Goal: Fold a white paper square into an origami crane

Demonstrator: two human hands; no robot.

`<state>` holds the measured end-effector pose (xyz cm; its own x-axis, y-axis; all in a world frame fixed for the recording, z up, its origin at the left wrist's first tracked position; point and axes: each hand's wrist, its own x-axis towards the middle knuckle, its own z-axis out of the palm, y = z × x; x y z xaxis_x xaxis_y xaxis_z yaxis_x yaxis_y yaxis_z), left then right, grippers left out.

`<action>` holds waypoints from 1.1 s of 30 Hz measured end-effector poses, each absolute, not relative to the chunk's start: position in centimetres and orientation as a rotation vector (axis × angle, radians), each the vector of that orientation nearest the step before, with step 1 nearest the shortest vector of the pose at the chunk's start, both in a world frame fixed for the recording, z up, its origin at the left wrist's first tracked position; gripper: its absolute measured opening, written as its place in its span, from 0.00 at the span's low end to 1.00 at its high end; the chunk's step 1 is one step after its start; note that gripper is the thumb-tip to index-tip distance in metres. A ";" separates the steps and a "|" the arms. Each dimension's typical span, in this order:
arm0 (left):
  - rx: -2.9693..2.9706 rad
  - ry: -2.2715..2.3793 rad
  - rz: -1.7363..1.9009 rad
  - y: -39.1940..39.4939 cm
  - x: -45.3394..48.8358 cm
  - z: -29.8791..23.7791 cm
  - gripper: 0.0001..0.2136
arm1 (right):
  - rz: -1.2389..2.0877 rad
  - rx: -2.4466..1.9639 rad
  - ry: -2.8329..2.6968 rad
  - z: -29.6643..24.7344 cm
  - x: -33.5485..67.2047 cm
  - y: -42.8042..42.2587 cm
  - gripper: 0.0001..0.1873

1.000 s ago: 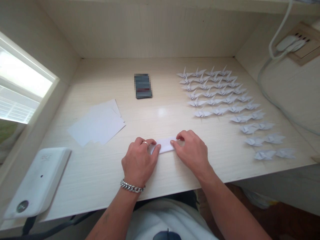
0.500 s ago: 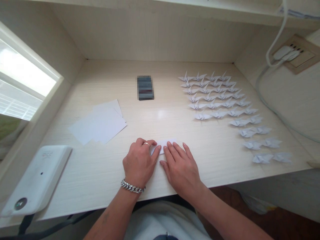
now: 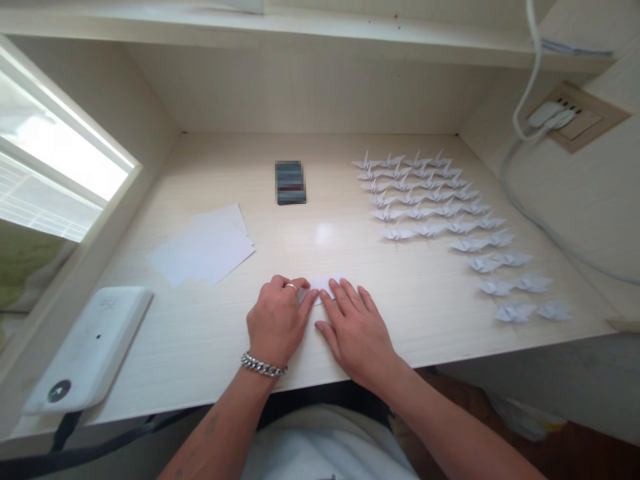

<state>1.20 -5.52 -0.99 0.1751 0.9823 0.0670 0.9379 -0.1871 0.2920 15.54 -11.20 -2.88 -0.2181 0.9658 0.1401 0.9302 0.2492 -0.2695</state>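
Partly under the right hand [image 3: 356, 330] lies white paper [image 3: 322, 283].

White plugs [image 3: 546, 114] sit in a wall socket [image 3: 586, 125].

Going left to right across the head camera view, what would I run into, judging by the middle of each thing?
White rectangular device, loose white paper sheets, left hand, right hand, rows of folded paper cranes, wall socket.
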 end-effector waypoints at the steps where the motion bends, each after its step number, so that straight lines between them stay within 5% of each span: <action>1: 2.262 1.869 0.363 -5.6 1.2 -1.0 0.13 | 0.184 -1.759 -2.242 -2.9 15.5 -11.2 0.26; 16: 2.298 1.561 0.645 -7.1 -0.7 -0.9 0.09 | 0.178 -1.725 -2.250 -2.6 15.4 -11.3 0.22; 25: 2.378 1.551 0.353 -5.3 0.5 0.1 0.10 | 0.180 -1.808 -2.184 -2.8 17.2 -12.2 0.26; 28: 2.426 1.548 0.294 -4.2 1.5 0.7 0.18 | 0.162 -1.791 -2.169 -3.0 17.5 -12.2 0.25; 33: 2.389 1.563 0.190 -3.0 2.8 1.3 0.15 | 0.154 -1.750 -2.136 -2.9 17.6 -12.0 0.21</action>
